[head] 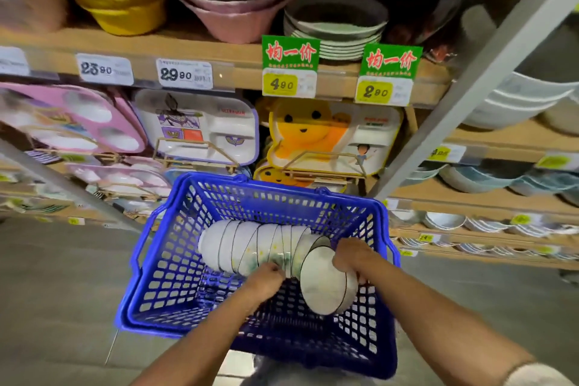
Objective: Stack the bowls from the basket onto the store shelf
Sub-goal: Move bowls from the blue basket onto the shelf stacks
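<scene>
The white bowls (260, 247) lie inside the blue basket (282, 188). They sit one inside the other in a long row, and the row lies on its side across the middle of the basket. The bowls have thin dark rims and small green marks. The end bowls on the right lean a bit away from the others.

Both hands are down in the basket. The left hand (266, 279) has its fingers curled on the near side of the row, about halfway along. The right hand (351, 257) is curled over the top of the end bowls on the right side of the basket and grips them.

I think the job has only just begun. No bowl of this kind can be seen out of the basket, so all of them are left to lift out and stack. Where on the shelves they should go cannot be told.

Past the far edge of the basket stand kids' food trays (200, 125) and a yellow bear plate (307, 131). Above the basket runs a wooden shelf (219, 50) with price tags (185, 74) and stacks of other dishes. To the right of the basket, past a grey metal post (470, 72), more bowls (517, 103) sit on shelves. Below and to the left of the basket is grey floor (62, 291).
</scene>
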A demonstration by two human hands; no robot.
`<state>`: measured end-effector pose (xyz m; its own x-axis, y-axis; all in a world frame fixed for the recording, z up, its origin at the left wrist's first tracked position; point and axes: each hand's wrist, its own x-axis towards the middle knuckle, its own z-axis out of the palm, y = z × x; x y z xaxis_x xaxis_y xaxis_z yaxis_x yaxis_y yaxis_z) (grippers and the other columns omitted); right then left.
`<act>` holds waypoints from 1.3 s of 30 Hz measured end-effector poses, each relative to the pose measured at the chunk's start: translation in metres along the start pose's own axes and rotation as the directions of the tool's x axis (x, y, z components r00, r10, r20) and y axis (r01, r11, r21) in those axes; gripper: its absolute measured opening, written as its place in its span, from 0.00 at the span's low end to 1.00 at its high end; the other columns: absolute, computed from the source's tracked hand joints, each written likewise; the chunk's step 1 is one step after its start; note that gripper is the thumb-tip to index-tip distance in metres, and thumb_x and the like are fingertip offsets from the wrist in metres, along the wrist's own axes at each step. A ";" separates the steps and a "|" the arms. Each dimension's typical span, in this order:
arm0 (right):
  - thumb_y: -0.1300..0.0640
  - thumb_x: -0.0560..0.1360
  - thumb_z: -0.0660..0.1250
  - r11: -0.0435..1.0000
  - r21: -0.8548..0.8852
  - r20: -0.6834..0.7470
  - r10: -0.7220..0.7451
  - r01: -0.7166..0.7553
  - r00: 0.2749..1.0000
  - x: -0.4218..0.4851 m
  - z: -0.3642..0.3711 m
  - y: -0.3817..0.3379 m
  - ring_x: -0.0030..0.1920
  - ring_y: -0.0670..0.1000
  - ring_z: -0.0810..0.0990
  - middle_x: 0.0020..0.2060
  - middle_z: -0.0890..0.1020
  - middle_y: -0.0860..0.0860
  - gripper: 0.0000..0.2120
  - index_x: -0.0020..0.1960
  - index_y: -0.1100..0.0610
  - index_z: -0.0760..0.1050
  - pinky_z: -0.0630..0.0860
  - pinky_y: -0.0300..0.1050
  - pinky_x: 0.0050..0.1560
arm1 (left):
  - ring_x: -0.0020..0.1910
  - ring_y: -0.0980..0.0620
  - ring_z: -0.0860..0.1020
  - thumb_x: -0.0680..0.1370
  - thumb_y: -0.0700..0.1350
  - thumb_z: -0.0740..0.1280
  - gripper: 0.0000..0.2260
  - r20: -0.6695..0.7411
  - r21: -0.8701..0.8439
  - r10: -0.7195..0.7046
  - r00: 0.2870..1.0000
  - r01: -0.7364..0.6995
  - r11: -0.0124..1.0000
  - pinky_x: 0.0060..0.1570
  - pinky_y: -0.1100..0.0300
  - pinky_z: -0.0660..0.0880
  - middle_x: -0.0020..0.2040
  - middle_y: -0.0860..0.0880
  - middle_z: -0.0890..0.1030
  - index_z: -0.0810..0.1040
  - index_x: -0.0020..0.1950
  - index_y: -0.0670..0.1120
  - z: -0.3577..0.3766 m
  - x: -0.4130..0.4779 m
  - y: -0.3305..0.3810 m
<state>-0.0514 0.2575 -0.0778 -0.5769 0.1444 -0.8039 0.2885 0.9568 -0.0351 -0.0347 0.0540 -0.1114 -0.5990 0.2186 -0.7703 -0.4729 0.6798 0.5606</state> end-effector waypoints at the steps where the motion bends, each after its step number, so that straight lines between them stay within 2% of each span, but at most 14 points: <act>1: 0.58 0.78 0.56 0.999 0.049 0.028 0.013 -0.015 1.000 -0.006 -0.006 0.001 0.52 0.59 0.82 0.49 0.80 0.58 0.14 0.58 0.63 0.74 0.77 0.42 0.37 | 0.39 0.52 0.72 0.80 0.43 0.59 0.07 0.013 -0.043 0.001 1.000 0.000 0.999 0.39 0.59 0.66 0.40 0.49 0.73 0.72 0.43 0.50 -0.002 -0.003 0.000; 3: 0.60 0.77 0.56 0.972 0.226 0.088 0.051 -0.070 0.995 -0.018 -0.016 0.003 0.38 0.61 0.83 0.38 0.77 0.58 0.10 0.53 0.64 0.71 0.79 0.44 0.29 | 0.45 0.52 0.75 0.80 0.46 0.61 0.05 0.055 -0.141 0.011 0.998 -0.003 0.990 0.37 0.61 0.70 0.47 0.49 0.78 0.75 0.53 0.51 -0.008 -0.010 0.003; 4: 0.62 0.77 0.56 0.938 0.334 0.109 0.058 -0.091 0.992 -0.023 -0.021 0.004 0.34 0.62 0.82 0.36 0.78 0.60 0.10 0.53 0.65 0.71 0.82 0.48 0.32 | 0.49 0.52 0.76 0.80 0.47 0.62 0.06 0.072 -0.189 0.023 0.997 -0.009 0.982 0.40 0.61 0.71 0.52 0.48 0.80 0.75 0.55 0.52 -0.010 -0.013 0.005; 6: 0.64 0.76 0.57 0.840 0.535 0.115 0.041 -0.097 0.992 -0.035 -0.032 0.005 0.34 0.61 0.83 0.38 0.80 0.63 0.10 0.54 0.67 0.71 0.83 0.55 0.40 | 0.53 0.53 0.77 0.79 0.49 0.63 0.07 0.086 -0.295 0.069 0.994 -0.041 0.955 0.46 0.60 0.73 0.58 0.50 0.80 0.76 0.56 0.54 -0.016 -0.020 0.012; 10: 0.67 0.73 0.58 0.622 0.783 0.063 -0.054 -0.015 0.997 -0.066 -0.061 0.001 0.33 0.57 0.84 0.38 0.82 0.62 0.13 0.58 0.65 0.70 0.84 0.49 0.37 | 0.58 0.48 0.78 0.78 0.46 0.65 0.17 0.014 -0.543 0.226 0.974 -0.182 0.819 0.52 0.56 0.76 0.62 0.49 0.78 0.72 0.66 0.55 -0.034 -0.039 0.037; 14: 0.67 0.73 0.59 0.428 0.902 0.007 -0.158 0.062 0.987 -0.106 -0.095 -0.007 0.35 0.59 0.84 0.39 0.82 0.67 0.16 0.60 0.70 0.68 0.82 0.46 0.33 | 0.59 0.43 0.77 0.60 0.48 0.69 0.32 -0.157 -0.727 0.389 0.908 -0.373 0.576 0.53 0.48 0.74 0.61 0.47 0.79 0.74 0.66 0.53 -0.063 -0.074 0.081; 19: 0.56 0.77 0.60 0.349 0.905 -0.179 -0.202 0.242 0.963 -0.165 -0.128 -0.019 0.33 0.58 0.84 0.38 0.84 0.66 0.16 0.59 0.67 0.71 0.80 0.42 0.29 | 0.49 0.46 0.81 0.66 0.46 0.60 0.21 -0.333 -0.777 0.473 0.816 -0.522 0.353 0.41 0.53 0.79 0.51 0.49 0.84 0.80 0.56 0.51 -0.090 -0.120 0.137; 21: 0.49 0.80 0.59 0.349 0.872 -0.287 -0.201 0.342 0.937 -0.188 -0.133 -0.019 0.34 0.55 0.84 0.39 0.85 0.61 0.15 0.57 0.58 0.74 0.80 0.42 0.31 | 0.45 0.49 0.83 0.66 0.46 0.58 0.19 -0.361 -0.757 0.515 0.778 -0.567 0.326 0.37 0.54 0.81 0.49 0.50 0.85 0.81 0.53 0.50 -0.098 -0.140 0.156; 23: 0.44 0.80 0.57 0.316 0.830 -0.418 -0.193 0.459 0.888 -0.208 -0.133 -0.018 0.40 0.48 0.84 0.43 0.86 0.50 0.11 0.55 0.47 0.75 0.80 0.41 0.35 | 0.47 0.48 0.83 0.67 0.44 0.56 0.21 -0.364 -0.733 0.538 0.760 -0.590 0.338 0.41 0.50 0.79 0.51 0.49 0.84 0.80 0.56 0.48 -0.102 -0.159 0.174; 25: 0.45 0.80 0.57 0.182 0.791 -0.561 -0.163 0.584 0.812 -0.221 -0.132 -0.015 0.52 0.46 0.81 0.53 0.82 0.44 0.12 0.59 0.41 0.75 0.80 0.40 0.42 | 0.51 0.44 0.81 0.71 0.42 0.54 0.21 -0.354 -0.732 0.556 0.752 -0.593 0.335 0.47 0.46 0.79 0.54 0.46 0.83 0.79 0.59 0.46 -0.100 -0.177 0.191; 28: 0.51 0.80 0.56 -0.139 0.703 -0.704 -0.006 0.697 0.710 -0.238 -0.134 -0.008 0.60 0.52 0.78 0.61 0.79 0.47 0.17 0.67 0.44 0.73 0.78 0.48 0.56 | 0.42 0.48 0.84 0.72 0.40 0.53 0.20 -0.306 -0.744 0.574 0.760 -0.567 0.353 0.37 0.53 0.79 0.47 0.49 0.85 0.81 0.52 0.49 -0.085 -0.200 0.217; 31: 0.55 0.79 0.54 -0.357 0.569 -0.755 0.130 0.741 0.642 -0.259 -0.136 0.010 0.53 0.52 0.83 0.54 0.84 0.52 0.18 0.63 0.54 0.77 0.80 0.43 0.47 | 0.36 0.49 0.82 0.72 0.41 0.53 0.17 -0.270 -0.739 0.580 0.768 -0.552 0.387 0.31 0.59 0.77 0.39 0.51 0.85 0.81 0.47 0.49 -0.062 -0.222 0.243; 34: 0.55 0.79 0.54 -0.414 0.481 -0.771 0.221 0.773 0.598 -0.279 -0.136 0.039 0.48 0.50 0.84 0.49 0.86 0.52 0.17 0.59 0.55 0.79 0.80 0.40 0.42 | 0.37 0.47 0.80 0.73 0.42 0.55 0.14 -0.253 -0.728 0.586 0.770 -0.550 0.409 0.33 0.59 0.76 0.38 0.50 0.85 0.80 0.45 0.48 -0.036 -0.241 0.267; 39: 0.50 0.78 0.56 -0.370 0.465 -0.762 0.294 0.804 0.577 -0.313 -0.134 0.104 0.53 0.56 0.82 0.53 0.85 0.54 0.18 0.61 0.52 0.79 0.78 0.46 0.44 | 0.35 0.49 0.83 0.76 0.46 0.55 0.15 -0.272 -0.722 0.614 0.741 -0.579 0.379 0.30 0.59 0.77 0.40 0.49 0.86 0.81 0.52 0.48 0.023 -0.269 0.308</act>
<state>0.0571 0.3460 0.2493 -0.8305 0.5566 -0.0212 -0.2151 -0.3555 -0.9096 -0.0049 0.2207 0.2617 -0.9098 0.3894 -0.1436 -0.2986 -0.3740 0.8780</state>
